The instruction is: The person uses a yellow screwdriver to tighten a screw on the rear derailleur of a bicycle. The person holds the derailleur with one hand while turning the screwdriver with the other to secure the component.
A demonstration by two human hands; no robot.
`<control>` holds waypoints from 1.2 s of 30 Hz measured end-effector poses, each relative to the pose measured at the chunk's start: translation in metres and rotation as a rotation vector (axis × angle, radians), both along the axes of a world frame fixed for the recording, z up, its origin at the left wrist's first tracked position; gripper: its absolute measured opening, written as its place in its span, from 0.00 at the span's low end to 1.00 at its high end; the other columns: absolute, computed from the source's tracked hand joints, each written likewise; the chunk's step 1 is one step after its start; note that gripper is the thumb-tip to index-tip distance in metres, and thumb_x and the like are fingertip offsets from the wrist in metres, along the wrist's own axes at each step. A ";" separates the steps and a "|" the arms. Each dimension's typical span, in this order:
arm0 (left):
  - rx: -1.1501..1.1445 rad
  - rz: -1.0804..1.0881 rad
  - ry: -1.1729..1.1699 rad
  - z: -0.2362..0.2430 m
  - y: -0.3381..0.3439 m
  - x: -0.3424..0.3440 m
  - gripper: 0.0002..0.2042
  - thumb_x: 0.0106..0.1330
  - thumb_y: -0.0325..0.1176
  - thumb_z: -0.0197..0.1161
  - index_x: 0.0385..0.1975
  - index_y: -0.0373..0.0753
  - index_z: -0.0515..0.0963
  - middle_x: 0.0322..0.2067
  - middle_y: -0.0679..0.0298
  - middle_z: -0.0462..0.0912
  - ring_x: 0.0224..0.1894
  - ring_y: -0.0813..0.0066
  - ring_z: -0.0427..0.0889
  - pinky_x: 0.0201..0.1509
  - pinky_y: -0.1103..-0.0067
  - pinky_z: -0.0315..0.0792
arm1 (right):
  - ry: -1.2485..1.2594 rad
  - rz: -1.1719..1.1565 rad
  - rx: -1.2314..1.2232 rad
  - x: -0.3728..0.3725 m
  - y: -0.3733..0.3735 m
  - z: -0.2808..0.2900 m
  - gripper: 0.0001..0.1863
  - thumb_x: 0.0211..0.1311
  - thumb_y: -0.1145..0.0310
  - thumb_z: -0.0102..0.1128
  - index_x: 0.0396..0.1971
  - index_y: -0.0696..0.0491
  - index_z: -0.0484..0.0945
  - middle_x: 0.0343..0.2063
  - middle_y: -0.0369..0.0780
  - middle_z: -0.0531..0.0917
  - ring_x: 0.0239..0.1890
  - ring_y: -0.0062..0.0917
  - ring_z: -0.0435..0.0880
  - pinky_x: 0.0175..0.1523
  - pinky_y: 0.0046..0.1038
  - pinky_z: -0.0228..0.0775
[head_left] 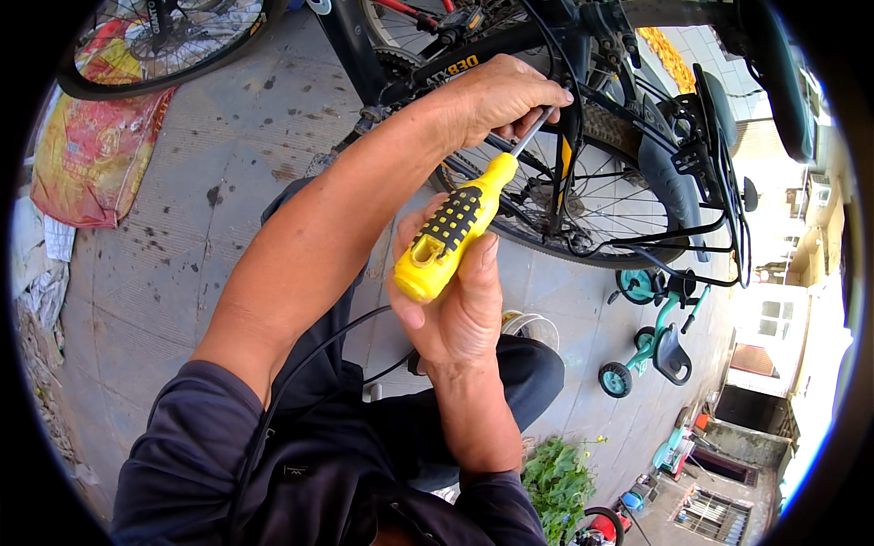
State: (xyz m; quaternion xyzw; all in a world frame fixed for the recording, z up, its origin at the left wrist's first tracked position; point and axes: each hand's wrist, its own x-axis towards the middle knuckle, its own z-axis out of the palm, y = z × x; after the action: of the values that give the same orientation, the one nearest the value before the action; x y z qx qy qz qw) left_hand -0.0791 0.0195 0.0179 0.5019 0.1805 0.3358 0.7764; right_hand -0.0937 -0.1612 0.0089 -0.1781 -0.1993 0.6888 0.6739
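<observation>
A screwdriver (460,223) with a chunky yellow handle and black grip patches lies in my right hand (460,318), thumb on one side and fingers on the other. Its metal shaft points up and to the right, toward a black bicycle frame (496,47). My left hand (505,96) is closed beside the frame, close to the shaft's tip. What its fingers pinch is hidden, and the tip itself is hard to make out. Just beyond both hands is the bicycle's spoked wheel (628,196), with a black rear rack (715,173) over it.
Another wheel (159,41) lies at the upper left, over a red and yellow sack (100,146). A teal child's tricycle (660,337) stands to the right on the paved ground (182,273). A white bucket (533,329) is by my knee, and a leafy plant (557,482) grows below.
</observation>
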 end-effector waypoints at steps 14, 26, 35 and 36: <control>-0.028 0.008 0.015 0.001 -0.001 0.000 0.14 0.58 0.37 0.60 0.20 0.31 0.74 0.08 0.68 0.67 0.07 0.86 0.60 0.14 0.88 0.56 | 0.062 0.049 -0.035 0.005 0.000 -0.001 0.30 0.58 0.53 0.58 0.53 0.55 0.60 0.44 0.45 0.74 0.43 0.27 0.77 0.18 0.19 0.68; -0.035 -0.016 0.035 0.002 -0.001 -0.003 0.13 0.59 0.37 0.59 0.21 0.32 0.75 0.09 0.67 0.69 0.10 0.85 0.67 0.12 0.90 0.55 | 0.033 0.060 -0.047 0.001 0.004 -0.005 0.32 0.54 0.49 0.61 0.50 0.54 0.62 0.35 0.40 0.71 0.34 0.21 0.73 0.20 0.18 0.67; -0.041 -0.010 0.018 -0.001 0.000 -0.001 0.13 0.59 0.38 0.58 0.21 0.32 0.75 0.09 0.66 0.69 0.10 0.84 0.67 0.13 0.88 0.56 | -0.001 0.044 -0.050 0.000 0.003 0.005 0.34 0.56 0.51 0.60 0.55 0.56 0.59 0.40 0.41 0.72 0.35 0.23 0.74 0.20 0.18 0.68; -0.042 -0.020 0.015 -0.001 0.000 -0.001 0.14 0.59 0.38 0.58 0.21 0.32 0.75 0.09 0.66 0.69 0.10 0.84 0.66 0.13 0.88 0.55 | -0.006 0.042 -0.043 0.001 0.002 0.004 0.33 0.56 0.52 0.60 0.54 0.56 0.59 0.39 0.41 0.71 0.35 0.23 0.74 0.19 0.18 0.68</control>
State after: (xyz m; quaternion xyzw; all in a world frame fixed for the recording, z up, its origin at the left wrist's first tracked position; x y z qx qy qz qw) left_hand -0.0799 0.0197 0.0173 0.4899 0.1883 0.3201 0.7887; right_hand -0.0927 -0.1588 0.0126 -0.1905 -0.1898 0.7064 0.6548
